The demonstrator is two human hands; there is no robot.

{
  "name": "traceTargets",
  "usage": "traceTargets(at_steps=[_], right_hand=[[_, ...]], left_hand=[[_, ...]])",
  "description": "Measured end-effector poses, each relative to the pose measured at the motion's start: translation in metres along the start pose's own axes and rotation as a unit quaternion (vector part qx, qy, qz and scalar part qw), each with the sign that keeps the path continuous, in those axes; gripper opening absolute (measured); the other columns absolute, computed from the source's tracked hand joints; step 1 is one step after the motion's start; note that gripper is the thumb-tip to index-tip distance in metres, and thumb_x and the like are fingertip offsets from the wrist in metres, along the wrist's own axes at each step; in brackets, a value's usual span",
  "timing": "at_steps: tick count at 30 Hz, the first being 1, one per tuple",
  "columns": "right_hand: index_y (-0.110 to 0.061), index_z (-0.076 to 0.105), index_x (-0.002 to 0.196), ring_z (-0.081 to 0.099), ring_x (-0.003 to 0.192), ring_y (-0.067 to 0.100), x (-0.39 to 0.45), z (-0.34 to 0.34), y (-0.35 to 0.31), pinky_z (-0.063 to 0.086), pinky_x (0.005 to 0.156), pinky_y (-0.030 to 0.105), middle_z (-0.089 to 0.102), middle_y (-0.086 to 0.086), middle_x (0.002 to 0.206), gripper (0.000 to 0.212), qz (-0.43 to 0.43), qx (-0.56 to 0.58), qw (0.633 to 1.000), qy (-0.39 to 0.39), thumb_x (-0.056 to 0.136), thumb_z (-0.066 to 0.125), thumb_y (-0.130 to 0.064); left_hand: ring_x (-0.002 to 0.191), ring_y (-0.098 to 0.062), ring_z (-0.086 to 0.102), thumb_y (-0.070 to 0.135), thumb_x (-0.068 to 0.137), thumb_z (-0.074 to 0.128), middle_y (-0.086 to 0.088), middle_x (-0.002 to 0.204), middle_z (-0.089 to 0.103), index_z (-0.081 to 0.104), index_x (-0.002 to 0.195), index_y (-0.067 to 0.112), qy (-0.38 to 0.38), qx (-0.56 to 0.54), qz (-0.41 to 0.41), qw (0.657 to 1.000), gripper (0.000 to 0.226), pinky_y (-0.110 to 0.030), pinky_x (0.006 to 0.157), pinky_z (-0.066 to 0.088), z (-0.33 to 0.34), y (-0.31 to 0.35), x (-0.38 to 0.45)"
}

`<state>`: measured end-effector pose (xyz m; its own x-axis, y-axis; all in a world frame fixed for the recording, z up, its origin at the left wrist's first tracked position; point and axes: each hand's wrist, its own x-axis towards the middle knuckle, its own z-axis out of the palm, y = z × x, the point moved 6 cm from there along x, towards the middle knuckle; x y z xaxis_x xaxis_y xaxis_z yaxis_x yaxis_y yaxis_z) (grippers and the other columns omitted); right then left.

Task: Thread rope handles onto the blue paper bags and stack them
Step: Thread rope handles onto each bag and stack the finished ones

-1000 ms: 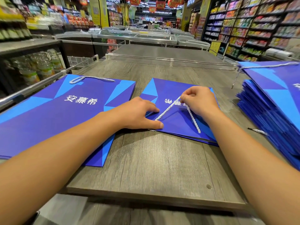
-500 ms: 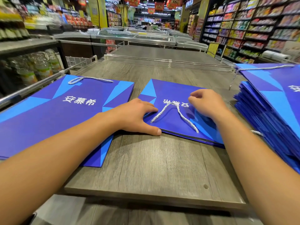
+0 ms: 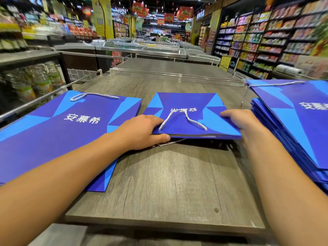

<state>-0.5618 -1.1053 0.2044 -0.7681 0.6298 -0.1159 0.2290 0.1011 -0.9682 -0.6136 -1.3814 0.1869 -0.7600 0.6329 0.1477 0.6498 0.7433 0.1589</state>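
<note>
A flat blue paper bag (image 3: pixel 188 110) with white lettering lies in the middle of the grey wooden table (image 3: pixel 168 183), its near edge lifted off the wood. A white rope handle (image 3: pixel 182 119) loops over its top face, and a second rope end shows under its near edge. My left hand (image 3: pixel 142 132) grips the bag's near left corner, thumb beneath. My right hand (image 3: pixel 243 121) holds the near right edge. A blue bag with a rope handle (image 3: pixel 58 132) lies flat on the left. A tall stack of blue bags (image 3: pixel 298 128) stands on the right.
A rope handle (image 3: pixel 269 84) runs along the far edge of the right stack's top bag. A low clear rail (image 3: pixel 177 77) crosses the table's far side. A shelf of bottles (image 3: pixel 30 82) stands to the left, and stocked shelves (image 3: pixel 266 41) line the aisle on the right.
My right hand let go of the rope and moved to the bag's right edge. Both hands now lift the bag's near edge off the table; the view has tilted up.
</note>
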Motion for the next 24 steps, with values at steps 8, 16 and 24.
traceTargets(at_steps=[8,16,24], right_hand=[[-0.010,0.057,0.093,0.065,0.048,0.011,-0.025,0.039,-0.007,0.054,0.047,0.023,0.068,0.005,0.075,0.005,0.021,0.208,0.976,-0.058,0.095,0.052,-0.008],[-0.018,0.060,0.098,0.072,0.080,0.021,-0.057,0.055,-0.042,0.053,0.054,0.025,0.073,0.000,0.094,0.020,-0.189,0.221,0.950,-0.109,0.099,0.050,-0.036],[-0.046,0.033,0.142,0.050,0.120,-0.012,-0.085,0.088,-0.042,0.043,0.101,0.015,0.046,-0.017,0.143,0.062,-0.368,-0.008,0.907,-0.205,0.088,0.062,-0.047]], left_hand=[[0.121,-0.029,0.049,0.043,0.084,0.055,-0.002,0.131,0.057,0.050,0.140,0.022,0.225,-0.063,0.010,0.972,0.060,-0.044,0.101,0.043,-0.029,-0.010,-0.002],[0.095,-0.022,0.064,0.051,0.082,0.060,0.005,0.109,0.069,0.062,0.125,0.028,0.220,-0.078,-0.003,0.972,0.049,-0.038,0.081,0.052,-0.031,-0.001,-0.006],[0.056,-0.013,0.038,0.013,0.092,0.061,0.011,0.046,0.040,0.067,0.082,0.012,0.376,-0.190,-0.075,0.904,0.012,-0.031,0.055,0.023,-0.060,-0.022,-0.020]])
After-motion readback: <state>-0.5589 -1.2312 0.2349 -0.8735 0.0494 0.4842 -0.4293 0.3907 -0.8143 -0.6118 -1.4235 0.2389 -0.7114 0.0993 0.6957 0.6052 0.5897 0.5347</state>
